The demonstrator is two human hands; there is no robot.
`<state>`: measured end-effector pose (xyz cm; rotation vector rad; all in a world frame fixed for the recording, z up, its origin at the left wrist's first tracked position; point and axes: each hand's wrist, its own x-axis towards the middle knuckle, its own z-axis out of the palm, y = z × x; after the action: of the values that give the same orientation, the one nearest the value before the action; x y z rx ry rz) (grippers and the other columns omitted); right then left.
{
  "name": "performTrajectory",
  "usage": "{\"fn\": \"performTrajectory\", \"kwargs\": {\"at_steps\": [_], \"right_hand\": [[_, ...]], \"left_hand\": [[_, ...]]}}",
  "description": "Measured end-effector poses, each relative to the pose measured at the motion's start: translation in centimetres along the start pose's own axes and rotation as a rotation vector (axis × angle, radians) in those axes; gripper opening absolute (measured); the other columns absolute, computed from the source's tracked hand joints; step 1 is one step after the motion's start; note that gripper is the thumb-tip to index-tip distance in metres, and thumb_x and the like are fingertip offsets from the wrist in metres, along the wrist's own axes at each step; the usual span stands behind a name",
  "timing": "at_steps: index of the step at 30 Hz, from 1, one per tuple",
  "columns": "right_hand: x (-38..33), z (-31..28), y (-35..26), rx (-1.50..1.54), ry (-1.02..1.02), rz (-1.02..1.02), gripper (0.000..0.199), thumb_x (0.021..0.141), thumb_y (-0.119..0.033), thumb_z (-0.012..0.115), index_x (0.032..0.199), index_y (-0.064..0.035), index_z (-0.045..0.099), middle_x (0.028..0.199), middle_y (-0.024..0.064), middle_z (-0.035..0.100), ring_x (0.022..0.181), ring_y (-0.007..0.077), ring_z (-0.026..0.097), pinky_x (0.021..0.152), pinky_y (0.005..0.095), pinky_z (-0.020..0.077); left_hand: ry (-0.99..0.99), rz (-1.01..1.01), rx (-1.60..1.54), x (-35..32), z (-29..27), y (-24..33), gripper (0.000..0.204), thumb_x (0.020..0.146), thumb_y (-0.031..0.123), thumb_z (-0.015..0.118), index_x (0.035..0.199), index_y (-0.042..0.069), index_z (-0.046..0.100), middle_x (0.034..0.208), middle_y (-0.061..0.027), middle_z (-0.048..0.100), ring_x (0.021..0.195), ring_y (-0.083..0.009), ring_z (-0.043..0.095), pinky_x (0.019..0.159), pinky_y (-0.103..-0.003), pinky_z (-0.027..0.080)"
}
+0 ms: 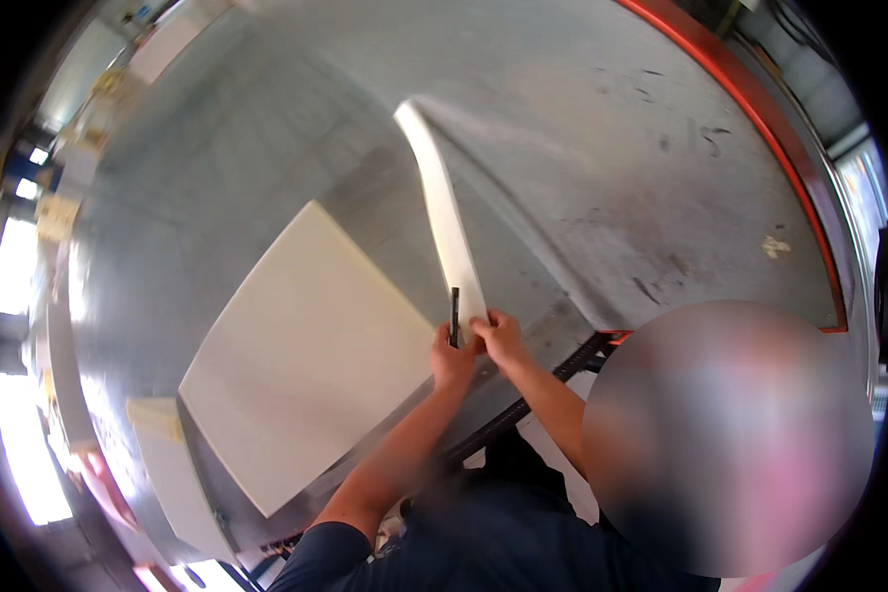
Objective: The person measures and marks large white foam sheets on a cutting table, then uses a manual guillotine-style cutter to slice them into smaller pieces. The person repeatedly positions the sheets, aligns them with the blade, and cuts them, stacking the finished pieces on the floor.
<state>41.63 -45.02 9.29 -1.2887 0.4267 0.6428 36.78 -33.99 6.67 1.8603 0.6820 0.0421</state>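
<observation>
A long, narrow white strip (442,202) stretches away from me over the grey work table, bending slightly near its far end. Its near end is pinched between the thumb and fingers of my right hand (502,339). My left hand (452,361) is closed at the strip's left edge, with a slim black pen (454,308) standing up out of its grip. Whether those left fingers also grip the strip is hidden. Just left of my hands lies a large, flat white sheet (306,355) with straight sides, resting on the table.
The grey table top (227,187) has a red-edged raised panel (602,148) on its right, with dark marks and a small pale scrap (776,247). Another white piece (173,474) lies at the lower left. A dark rail (493,424) runs along the near edge. A round blur covers the lower right.
</observation>
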Motion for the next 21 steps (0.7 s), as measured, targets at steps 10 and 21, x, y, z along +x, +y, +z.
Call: {"fn": "performTrajectory", "kwargs": {"at_steps": [10, 21], "right_hand": [[5.4, -13.1, 2.4, -0.319, 0.59, -0.436, 0.026, 0.081, -0.011, 0.072, 0.103, -0.003, 0.063, 0.077, 0.0053, 0.063, 0.063, 0.0162, 0.059, 0.054, 0.0259, 0.0459], [3.0, -11.0, 5.9, -0.872, 0.723, -0.702, 0.039, 0.079, -0.017, 0.073, 0.114, -0.007, 0.059, 0.125, 0.0139, 0.057, 0.091, 0.0246, 0.067, 0.076, 0.0368, 0.0546]], "left_hand": [[-0.053, -0.241, -0.166, 7.8, 5.6, -1.5, 0.03, 0.093, 0.033, 0.063, 0.106, 0.006, 0.065, 0.084, -0.0035, 0.067, 0.063, -0.009, 0.053, 0.056, -0.024, 0.041], [0.135, -0.335, -0.588, 18.3, 5.6, -1.8, 0.033, 0.094, 0.032, 0.062, 0.114, 0.007, 0.061, 0.104, -0.0017, 0.062, 0.092, -0.0108, 0.058, 0.074, -0.027, 0.05]]}}
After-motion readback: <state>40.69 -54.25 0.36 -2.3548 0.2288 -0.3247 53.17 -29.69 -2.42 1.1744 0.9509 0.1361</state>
